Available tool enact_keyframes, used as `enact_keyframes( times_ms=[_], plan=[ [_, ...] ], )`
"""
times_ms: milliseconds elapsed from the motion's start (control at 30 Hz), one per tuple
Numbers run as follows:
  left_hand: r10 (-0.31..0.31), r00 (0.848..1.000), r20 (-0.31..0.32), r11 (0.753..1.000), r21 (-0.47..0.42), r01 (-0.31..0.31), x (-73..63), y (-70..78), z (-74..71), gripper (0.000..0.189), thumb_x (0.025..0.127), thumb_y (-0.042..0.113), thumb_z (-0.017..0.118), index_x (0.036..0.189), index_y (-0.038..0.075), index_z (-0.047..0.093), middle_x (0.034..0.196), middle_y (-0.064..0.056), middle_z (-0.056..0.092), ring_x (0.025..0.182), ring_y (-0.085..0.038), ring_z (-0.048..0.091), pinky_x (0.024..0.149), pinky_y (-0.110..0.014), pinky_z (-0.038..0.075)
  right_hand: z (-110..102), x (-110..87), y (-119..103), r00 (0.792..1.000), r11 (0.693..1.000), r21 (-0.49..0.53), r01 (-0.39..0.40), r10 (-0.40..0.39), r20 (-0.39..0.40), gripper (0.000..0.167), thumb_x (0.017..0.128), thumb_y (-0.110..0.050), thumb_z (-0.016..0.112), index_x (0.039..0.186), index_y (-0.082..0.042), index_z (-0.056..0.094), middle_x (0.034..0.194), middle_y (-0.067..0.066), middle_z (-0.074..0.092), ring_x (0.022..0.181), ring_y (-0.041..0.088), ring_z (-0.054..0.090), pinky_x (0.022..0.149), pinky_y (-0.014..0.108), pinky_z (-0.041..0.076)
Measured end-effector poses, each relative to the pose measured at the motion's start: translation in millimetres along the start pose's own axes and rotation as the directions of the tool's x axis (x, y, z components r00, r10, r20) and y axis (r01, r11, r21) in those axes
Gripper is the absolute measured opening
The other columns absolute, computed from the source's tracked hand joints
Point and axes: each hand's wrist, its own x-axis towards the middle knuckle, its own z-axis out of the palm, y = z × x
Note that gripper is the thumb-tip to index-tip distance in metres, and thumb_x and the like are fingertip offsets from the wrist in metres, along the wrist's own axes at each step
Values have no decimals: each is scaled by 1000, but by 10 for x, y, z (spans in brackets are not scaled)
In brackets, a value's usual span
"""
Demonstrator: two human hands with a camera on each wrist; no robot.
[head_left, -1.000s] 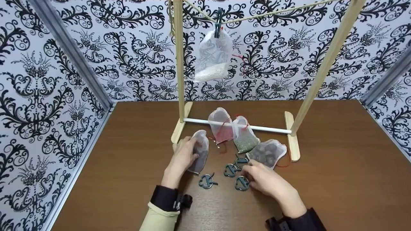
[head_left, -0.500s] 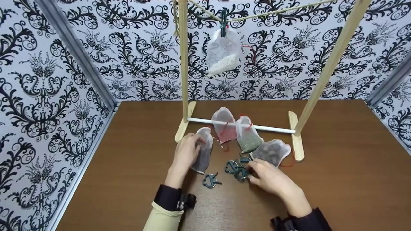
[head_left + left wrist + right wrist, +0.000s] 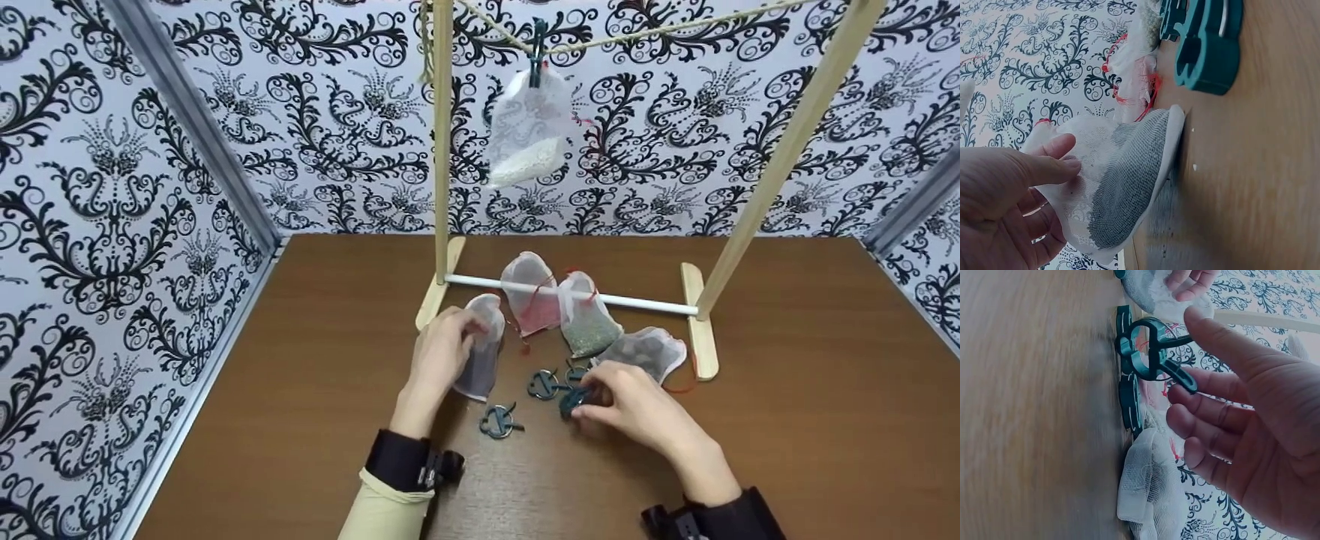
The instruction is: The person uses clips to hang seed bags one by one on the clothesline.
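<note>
Over the brown wooden table (image 3: 315,390), left hand (image 3: 441,352) is pinching a dark-filled white mesh bag (image 3: 1129,183) by its slack upper part, weight probably sitting low, right hand (image 3: 637,403) pinching a green plastic clip (image 3: 1157,357) by its handles, likely for leverage.

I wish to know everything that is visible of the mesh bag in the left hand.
The mesh bag looks white, thin and cloth-like, with dark contents in its lower part and a pale bottom edge. Red shows at its top. The left hand pinches it between thumb and fingers, above the contents. It leans, filled end down, left of the pink-filled bag.
</note>
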Motion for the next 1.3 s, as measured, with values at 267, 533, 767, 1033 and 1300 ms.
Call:
enact_keyframes(
  times_ms=[267,533,767,1033,1300],
  plan=[
    [26,994,-103,999,-28,-30,15,10,-14,30,85,-5,67,106,16,65,105,-6,69,96,-25,70,76,-46,58,-52,-10,38,998,998,-14,68,-68,-12,31,75,-17,86,101,-7,73,91,1,73,79,10,61,69,29,51],
    [-31,990,-135,997,-73,21,17,56,-59,26,89,0,68,109,14,58,101,-7,73,92,-26,71,72,-48,57,-110,-26,56,999,1000,10,-13,13,50,31,74,-9,85,100,-2,70,73,0,65,65,1,52,57,20,45],
    [5,978,-207,997,-70,-20,27,64,-60,21,89,3,68,104,13,57,88,-3,72,77,-25,66,63,-48,53,-80,-21,43,1000,1000,-24,-16,16,-10,25,81,-28,82,91,-8,71,72,-4,62,64,-1,48,57,20,42],
    [-42,971,-234,994,-105,18,48,91,-60,24,90,9,72,104,11,53,82,-6,69,74,-25,67,61,-45,53,-59,-11,49,989,995,-87,46,-57,-136,22,85,-27,79,90,-7,71,82,-1,68,75,7,59,65,27,50],
    [-23,977,-211,983,-185,-17,60,199,-61,33,89,8,73,119,10,59,98,-4,76,86,-19,72,74,-37,59,-119,-22,54,983,994,-87,60,-74,-166,28,82,-20,81,101,-2,71,89,4,71,79,12,61,70,31,53]
  ],
)
